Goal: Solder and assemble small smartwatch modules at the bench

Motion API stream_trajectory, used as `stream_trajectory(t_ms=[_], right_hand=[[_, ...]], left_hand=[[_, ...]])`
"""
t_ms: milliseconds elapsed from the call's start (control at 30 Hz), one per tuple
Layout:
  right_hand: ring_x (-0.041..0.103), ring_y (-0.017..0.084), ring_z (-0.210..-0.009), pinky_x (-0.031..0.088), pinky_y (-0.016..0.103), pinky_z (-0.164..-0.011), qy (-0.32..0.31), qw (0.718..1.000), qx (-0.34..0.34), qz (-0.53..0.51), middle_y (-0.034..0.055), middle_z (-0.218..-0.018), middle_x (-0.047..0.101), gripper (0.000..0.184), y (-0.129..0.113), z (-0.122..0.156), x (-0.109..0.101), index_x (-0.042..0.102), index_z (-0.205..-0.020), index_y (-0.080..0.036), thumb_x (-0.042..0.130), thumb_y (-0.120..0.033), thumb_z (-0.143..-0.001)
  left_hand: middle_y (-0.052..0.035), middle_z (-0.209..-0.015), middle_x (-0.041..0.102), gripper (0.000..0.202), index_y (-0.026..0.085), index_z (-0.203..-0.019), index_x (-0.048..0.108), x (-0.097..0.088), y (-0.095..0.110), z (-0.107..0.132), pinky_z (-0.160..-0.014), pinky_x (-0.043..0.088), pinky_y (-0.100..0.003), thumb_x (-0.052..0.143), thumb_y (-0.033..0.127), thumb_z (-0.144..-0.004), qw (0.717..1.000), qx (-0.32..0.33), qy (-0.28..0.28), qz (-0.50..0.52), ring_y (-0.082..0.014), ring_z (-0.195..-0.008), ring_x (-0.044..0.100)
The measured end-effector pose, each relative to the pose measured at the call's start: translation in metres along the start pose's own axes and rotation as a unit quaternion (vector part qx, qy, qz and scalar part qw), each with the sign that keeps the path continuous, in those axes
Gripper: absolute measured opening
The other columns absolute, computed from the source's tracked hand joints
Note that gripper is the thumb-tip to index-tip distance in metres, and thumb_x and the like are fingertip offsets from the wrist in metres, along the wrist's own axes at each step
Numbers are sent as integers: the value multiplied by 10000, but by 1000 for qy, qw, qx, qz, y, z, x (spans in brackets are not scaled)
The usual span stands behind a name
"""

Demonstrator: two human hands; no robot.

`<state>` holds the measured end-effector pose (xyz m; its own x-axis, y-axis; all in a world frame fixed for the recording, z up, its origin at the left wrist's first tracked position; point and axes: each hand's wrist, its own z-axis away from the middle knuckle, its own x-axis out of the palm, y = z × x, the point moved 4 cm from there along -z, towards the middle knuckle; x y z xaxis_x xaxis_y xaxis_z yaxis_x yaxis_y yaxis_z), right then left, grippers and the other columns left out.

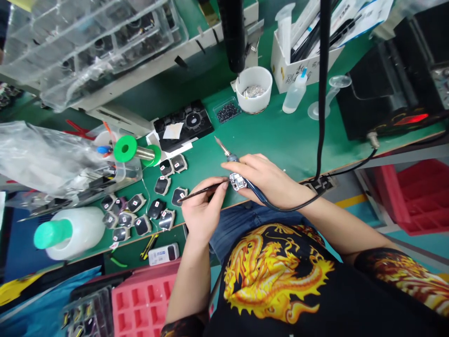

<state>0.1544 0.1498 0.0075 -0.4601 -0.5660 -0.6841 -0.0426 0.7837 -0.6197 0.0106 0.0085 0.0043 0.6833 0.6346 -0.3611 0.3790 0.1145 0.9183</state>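
Note:
My left hand is closed in a pinch round a thin dark tool like tweezers, whose tip meets a small shiny square part. My right hand is wrapped round a blue-handled soldering iron and also holds that small part between its fingers. The iron's metal tip points up and left over the green mat. Its black cable trails off to the right. Both hands hover at the front edge of the bench, above my lap.
Several small dark square modules lie on the mat to the left, near a green solder spool and a white bottle with a green cap. A white cup, a squeeze bottle and a pink tray are nearby.

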Motion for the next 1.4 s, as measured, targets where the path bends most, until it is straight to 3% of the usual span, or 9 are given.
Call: stream_trajectory(t_ms=[767, 1033, 1100, 1233, 1333, 1400], right_hand=[[599, 304, -1138, 497, 469, -1024, -3, 1000, -14, -10, 126, -1244, 641, 551, -1, 0, 1, 469, -1584, -193, 613, -128, -1056], [605, 311, -1149, 525, 484, -1012, -2, 1000, -13, -3, 134, -1247, 635, 570, -2, 1, -1, 459, -1600, -207, 574, -103, -1052], [608, 314, -1168, 532, 489, -1021, -1, 1000, -12, -5, 144, -1273, 633, 545, -2, 0, -1, 465, -1599, -194, 598, -155, -1072], [639, 313, -1180, 554, 496, -1032, 92, 995, -31, -29, 133, -1252, 661, 464, -5, 4, -10, 531, -1558, -216, 591, -385, -1130], [707, 266, -1048, 593, 460, -979, 174, 981, -49, -76, 94, -1129, 719, 413, -8, 11, -20, 570, -1527, -228, 488, -401, -1161], [735, 253, -1004, 619, 448, -941, 204, 973, -52, -100, 94, -1116, 747, 407, -11, 13, -25, 579, -1510, -216, 521, -357, -1133]], left_hand=[[-26, -1050, 824, 119, 228, -1099, 787, 1, 18, -4, -935, 652, -313, 746, 193, -993, 977, 141, -46, -150, -155, -965, 787], [-40, -1050, 828, 106, 225, -1091, 791, 4, 11, 5, -918, 653, -329, 727, 227, -1006, 981, 132, 8, -144, -179, -968, 796], [-43, -1045, 827, 104, 223, -1086, 791, 5, 9, 6, -921, 652, -332, 723, 229, -1008, 982, 124, 13, -139, -183, -978, 796], [-45, -1041, 824, 107, 219, -1085, 795, 7, 9, 6, -900, 648, -318, 721, 219, -1008, 983, 124, 15, -134, -179, -975, 794], [-42, -1030, 824, 107, 214, -1082, 795, 8, 9, 5, -879, 642, -300, 732, 197, -998, 982, 134, 21, -128, -169, -956, 792], [-42, -1028, 825, 105, 213, -1082, 795, 8, 9, 5, -875, 642, -300, 738, 199, -995, 981, 139, 26, -130, -169, -952, 792]])
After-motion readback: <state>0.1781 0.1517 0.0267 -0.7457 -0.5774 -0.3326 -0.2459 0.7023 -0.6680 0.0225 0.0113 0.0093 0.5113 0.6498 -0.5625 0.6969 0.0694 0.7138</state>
